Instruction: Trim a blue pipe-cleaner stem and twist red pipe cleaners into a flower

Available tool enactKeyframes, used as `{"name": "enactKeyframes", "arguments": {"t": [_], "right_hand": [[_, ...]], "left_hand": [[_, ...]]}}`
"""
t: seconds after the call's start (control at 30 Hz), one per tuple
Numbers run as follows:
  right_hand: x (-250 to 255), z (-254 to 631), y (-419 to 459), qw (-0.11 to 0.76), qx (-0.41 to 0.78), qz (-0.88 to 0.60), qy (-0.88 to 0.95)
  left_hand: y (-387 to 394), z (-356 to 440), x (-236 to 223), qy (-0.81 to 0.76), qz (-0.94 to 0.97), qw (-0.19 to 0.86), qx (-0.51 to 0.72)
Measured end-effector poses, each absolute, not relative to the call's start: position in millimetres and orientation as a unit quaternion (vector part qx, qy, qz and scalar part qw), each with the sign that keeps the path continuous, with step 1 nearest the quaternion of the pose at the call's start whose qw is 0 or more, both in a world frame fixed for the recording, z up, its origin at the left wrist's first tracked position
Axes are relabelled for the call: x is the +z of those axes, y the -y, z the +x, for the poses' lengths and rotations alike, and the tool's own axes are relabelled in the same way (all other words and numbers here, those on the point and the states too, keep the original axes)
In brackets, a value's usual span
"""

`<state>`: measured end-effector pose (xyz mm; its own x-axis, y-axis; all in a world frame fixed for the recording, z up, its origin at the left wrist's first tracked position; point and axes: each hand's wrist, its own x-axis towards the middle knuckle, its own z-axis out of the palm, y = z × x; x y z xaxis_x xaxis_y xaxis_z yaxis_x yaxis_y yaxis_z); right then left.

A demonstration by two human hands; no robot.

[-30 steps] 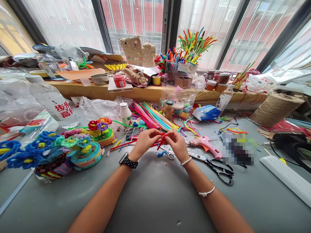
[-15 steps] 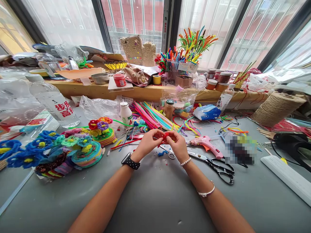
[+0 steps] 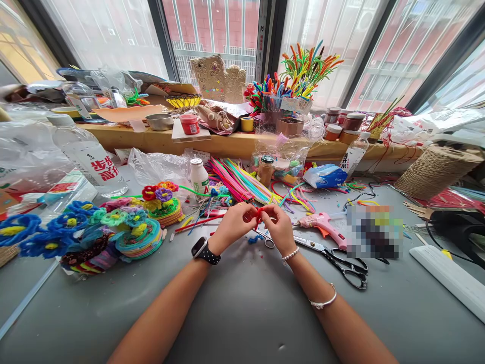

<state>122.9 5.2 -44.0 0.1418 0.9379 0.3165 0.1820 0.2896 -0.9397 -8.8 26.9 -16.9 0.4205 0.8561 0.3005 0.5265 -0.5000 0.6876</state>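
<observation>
Between the fingertips of both hands is a bent red pipe cleaner (image 3: 259,216), partly covered by the fingers. My left hand (image 3: 238,222) pinches it from the left, with a watch on that wrist. From the right, my right hand (image 3: 278,222) pinches it too, a beaded bracelet around the wrist. Just below the hands lie blue fuzzy scraps (image 3: 254,238) on the grey table (image 3: 242,308). Large black-handled scissors (image 3: 333,255) lie to the right, their blades running toward the right hand. A pink glue gun (image 3: 322,225) rests behind them.
Colourful pipe-cleaner flowers (image 3: 70,222) stand at the left beside round stacked coils (image 3: 140,242). Loose pipe cleaners (image 3: 242,182) spread behind the hands, near a white bottle (image 3: 199,177) and a brown jar (image 3: 265,171). A twine spool (image 3: 435,172) and white power strip (image 3: 447,278) occupy the right.
The fingers have shifted slightly around the red pipe cleaner, which now shows a taller bend between them. The whole view has moved a little, so things appear slightly further right.
</observation>
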Motion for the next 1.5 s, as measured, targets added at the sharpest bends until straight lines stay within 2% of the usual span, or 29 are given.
{"name": "enactKeyframes", "arguments": {"t": [0.57, 0.87, 1.1, 1.3, 1.5], "right_hand": [[-35, 124, 0, 0.556, 0.271, -0.502, 0.604], [-42, 123, -2, 0.551, 0.271, -0.515, 0.598], [-41, 123, -2, 0.555, 0.267, -0.508, 0.603], [-38, 123, -1, 0.566, 0.25, -0.5, 0.606], [-37, 125, -1, 0.574, 0.256, -0.484, 0.609]], "left_hand": [[-22, -6, -9, -0.41, 0.829, 0.223, 0.307], [-20, -3, -13, -0.424, 0.782, 0.293, 0.351], [-19, -3, -11, -0.424, 0.798, 0.235, 0.357], [-21, -5, -9, -0.406, 0.799, 0.29, 0.336], [-23, -8, -8, -0.411, 0.789, 0.299, 0.346]]}}
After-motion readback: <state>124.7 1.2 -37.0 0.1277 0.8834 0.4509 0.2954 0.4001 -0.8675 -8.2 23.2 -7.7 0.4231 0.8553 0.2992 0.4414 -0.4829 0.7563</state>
